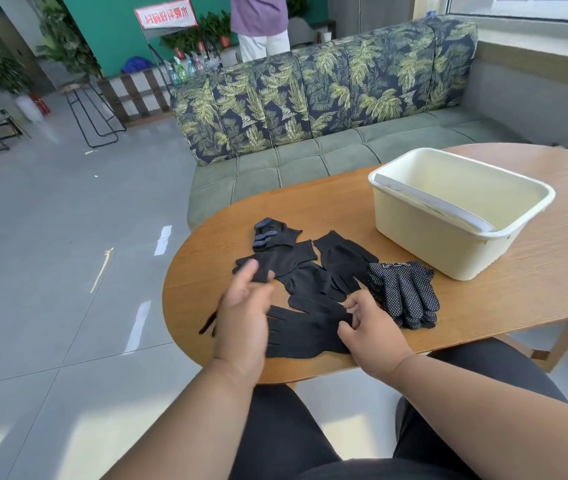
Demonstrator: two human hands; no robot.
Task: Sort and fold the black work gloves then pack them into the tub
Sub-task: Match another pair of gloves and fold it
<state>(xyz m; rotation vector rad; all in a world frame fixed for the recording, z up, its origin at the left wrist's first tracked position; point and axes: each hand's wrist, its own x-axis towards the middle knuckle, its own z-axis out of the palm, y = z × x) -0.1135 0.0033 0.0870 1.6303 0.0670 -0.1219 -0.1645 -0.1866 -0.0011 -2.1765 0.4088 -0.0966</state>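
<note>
Several black work gloves lie spread on the oval wooden table (483, 306). A plain black glove (305, 336) lies flat nearest me. My right hand (367, 327) pinches its cuff edge. My left hand (246, 306) hovers over the glove's fingers with relaxed, straight fingers and holds nothing. A stack of white-dotted gloves (405, 294) sits to the right, beside the tub. A folded dotted glove (272, 233) lies at the far left of the pile. More plain gloves (310, 268) overlap in the middle. The cream plastic tub (462, 213) stands at the right with no gloves in it.
A leaf-patterned green sofa (327, 109) runs behind the table. A person (260, 26) stands beyond it. Metal stools (92, 112) and potted plants stand on the tiled floor to the left. My dark-trousered legs (293, 438) are under the table's near edge.
</note>
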